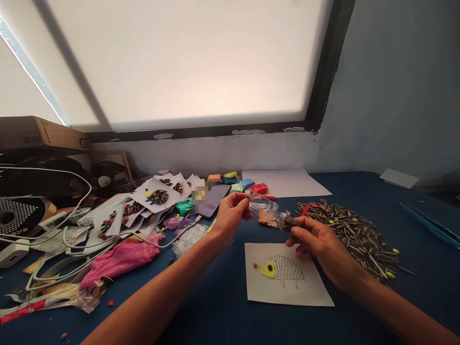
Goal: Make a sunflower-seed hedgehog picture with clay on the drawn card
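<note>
My left hand [232, 213] pinches one end of a crumpled clear plastic bag [264, 205]. The bag stretches across to my right hand [316, 239], whose thumb and fingers close on a dark grey lump [288, 221] that looks like modelling clay. Whether the lump is still partly inside the bag is hard to see. Below both hands lies a white card [260, 292] with a drawn hedgehog; its face is covered in yellow clay with a brown nose and a dark eye. An orange clay packet [268, 219] lies behind the bag. Sunflower seeds [355, 235] are heaped beside my right hand.
Finished seed hedgehogs on cards [157, 195] pile up at the left, near a pink cloth [120, 258] and white cables [77, 206]. A tablet or phone [212, 199], coloured clay packets [247, 183] and a white sheet [283, 182] lie at the back. Blue tweezers [429, 225] rest far right.
</note>
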Demonstrator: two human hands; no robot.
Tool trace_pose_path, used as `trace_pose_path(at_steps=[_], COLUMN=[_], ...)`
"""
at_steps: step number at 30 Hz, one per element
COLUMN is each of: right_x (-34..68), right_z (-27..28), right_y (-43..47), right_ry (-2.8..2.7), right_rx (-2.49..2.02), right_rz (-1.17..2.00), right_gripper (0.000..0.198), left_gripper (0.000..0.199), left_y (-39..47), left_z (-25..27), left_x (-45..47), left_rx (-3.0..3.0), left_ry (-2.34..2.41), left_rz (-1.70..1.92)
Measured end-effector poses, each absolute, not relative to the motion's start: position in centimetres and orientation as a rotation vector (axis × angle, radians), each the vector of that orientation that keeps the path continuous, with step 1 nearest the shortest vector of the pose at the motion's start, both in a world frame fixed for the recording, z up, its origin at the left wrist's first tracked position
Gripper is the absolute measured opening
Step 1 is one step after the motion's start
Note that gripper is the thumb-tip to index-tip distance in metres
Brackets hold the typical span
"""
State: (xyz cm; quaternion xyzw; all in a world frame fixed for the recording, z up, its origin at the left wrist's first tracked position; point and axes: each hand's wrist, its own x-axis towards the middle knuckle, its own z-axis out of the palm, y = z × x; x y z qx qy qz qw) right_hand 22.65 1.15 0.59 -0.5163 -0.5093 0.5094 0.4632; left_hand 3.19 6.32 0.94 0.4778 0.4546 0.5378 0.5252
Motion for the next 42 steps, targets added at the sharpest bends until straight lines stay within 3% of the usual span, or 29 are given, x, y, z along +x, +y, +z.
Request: trace_pose_path(at_steps=[10, 16, 21, 24, 26, 32, 34, 38, 42], right_x=[23.5, 23.6, 24.0, 24.0, 24.0, 23.7, 23.7, 23.5, 23.3], right_z=[2.2, 2.6, 2.7, 2.6, 2.6, 2.8, 2.9, 3.1, 2.8], right_y=[1.3, 1.1, 1.1, 0.9, 0.6, 0.0, -0.1, -0.5, -0.9], right_ry=[-1.067, -1.091, -1.158, -1.191, -1.232, -1.431, -1.466, -1.508, -1.615], right_rx=[-1.222, -1.230, -1.266, -1.276, -1.273, -1.327, -1.336, -1.341, -1.326], right_rz=[1.359, 1.365, 1.389, 1.410, 1.413, 1.283, 1.210, 1.125, 1.056], right_gripper=[0.028, 0.039, 0.048, 0.050, 0.051, 0.048, 0.042, 0.038, 0.040], left_gripper=[0.010, 0.006, 0.036, 0.019, 0.018, 0.029, 0.022, 0.028, 0.030], left_y=[6.2, 6.5, 5.8, 5.5, 5.5, 5.9, 5.5, 4.2, 3.6], left_z=[-0.7, -1.5, -0.9, -1.3, -2.0, -1.8, -0.9, 0.2, 0.5], left_x=[3.8, 3.1, 3.3, 3.8, 3.9, 3.7, 4.0, 4.9, 5.2], left_rx=[1.479, 1.872, 2.115, 2.512, 2.666, 2.545, 2.243, 1.654, 1.482], left_ry=[1.293, 1.523, 1.496, 1.201, 1.077, 1.163, 1.051, 0.645, 0.589], left_rz=[1.079, 1.091, 1.155, 0.967, 0.797, 1.015, 1.219, 0.806, 0.725])
